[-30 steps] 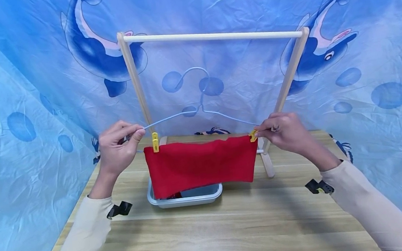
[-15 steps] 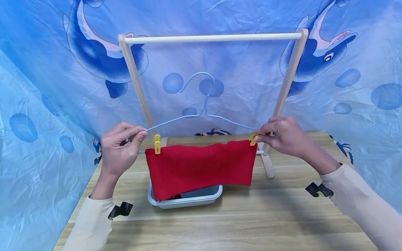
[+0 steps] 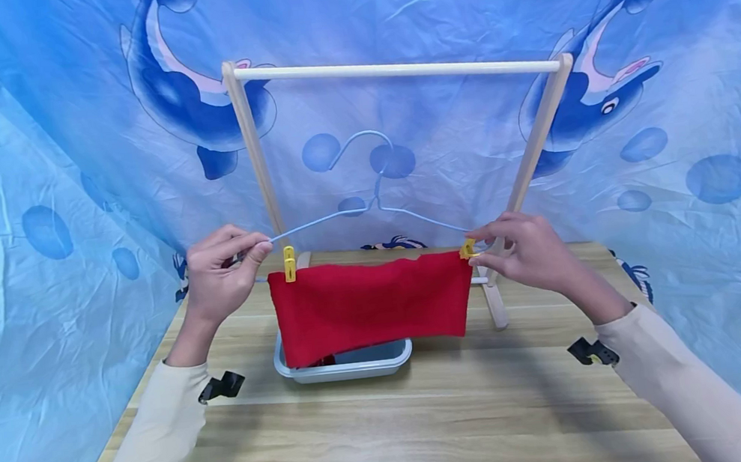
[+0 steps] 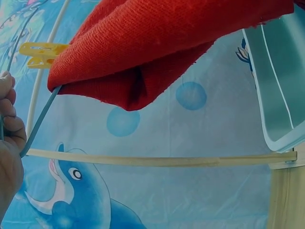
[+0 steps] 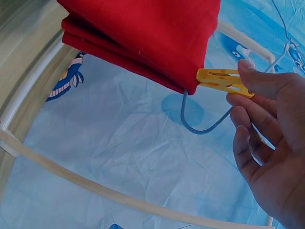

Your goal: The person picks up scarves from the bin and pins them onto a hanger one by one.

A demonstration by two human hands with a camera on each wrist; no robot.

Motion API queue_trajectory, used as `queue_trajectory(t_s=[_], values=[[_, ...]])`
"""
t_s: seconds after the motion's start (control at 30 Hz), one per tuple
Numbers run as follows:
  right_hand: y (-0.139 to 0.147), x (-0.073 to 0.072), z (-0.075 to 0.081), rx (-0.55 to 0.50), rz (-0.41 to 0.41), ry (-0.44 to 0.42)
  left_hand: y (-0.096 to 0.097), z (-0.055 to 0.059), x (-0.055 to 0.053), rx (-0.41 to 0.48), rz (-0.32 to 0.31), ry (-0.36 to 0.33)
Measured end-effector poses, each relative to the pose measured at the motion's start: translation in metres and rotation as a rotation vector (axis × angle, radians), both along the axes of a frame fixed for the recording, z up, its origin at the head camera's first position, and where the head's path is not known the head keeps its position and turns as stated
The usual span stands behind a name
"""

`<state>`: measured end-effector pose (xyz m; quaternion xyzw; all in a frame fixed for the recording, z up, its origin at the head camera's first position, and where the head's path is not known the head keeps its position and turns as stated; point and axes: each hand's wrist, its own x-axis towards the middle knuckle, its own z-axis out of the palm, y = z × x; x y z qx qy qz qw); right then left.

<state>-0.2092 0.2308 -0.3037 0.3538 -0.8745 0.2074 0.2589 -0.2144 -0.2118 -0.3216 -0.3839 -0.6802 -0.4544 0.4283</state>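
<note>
A folded red cloth [image 3: 372, 306] hangs over the bottom bar of a light blue wire hanger [image 3: 322, 221], whose hook points up. My left hand [image 3: 225, 269] grips the hanger's left corner. Close by, a yellow clothespin [image 3: 289, 264] stands clipped on the cloth's top left edge. At the top right corner of the cloth sits a second yellow clothespin [image 5: 224, 81], its tip on the fabric. My right hand [image 5: 271, 129] holds the handle end of that clothespin between thumb and index finger. The hanger's rounded right corner [image 5: 205, 131] shows beside these fingers.
Behind the cloth stands a wooden rack with a white top rail [image 3: 394, 70]. A pale blue basin [image 3: 351, 372] lies under the cloth on the wooden table [image 3: 392, 432], partly hidden. Blue dolphin-print curtain [image 3: 67, 180] surrounds the table on the sides and back.
The hanger and cloth have dipped slightly, and the hook has tipped a little to the right. My right thumb and index finger have spread apart, showing more of the right clothespin.
</note>
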Motion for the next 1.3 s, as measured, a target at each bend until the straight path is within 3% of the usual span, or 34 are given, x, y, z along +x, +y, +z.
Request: queue_trajectory(t_s=[0.6, 1.0, 1.13, 1.3], values=[[0.009, 0.003, 0.001, -0.039, 0.018, 0.045, -0.001, -0.001, 0.000, -0.008, 0.041, -0.047], [0.016, -0.003, 0.030, -0.103, 0.063, 0.024, -0.002, -0.001, 0.000, -0.013, 0.049, -0.055], [0.008, -0.009, 0.040, -0.087, 0.052, -0.027, -0.001, -0.002, -0.001, -0.009, 0.044, -0.049], [-0.003, -0.019, 0.045, -0.093, 0.080, -0.169, 0.000, -0.003, -0.001, -0.015, 0.050, -0.047]])
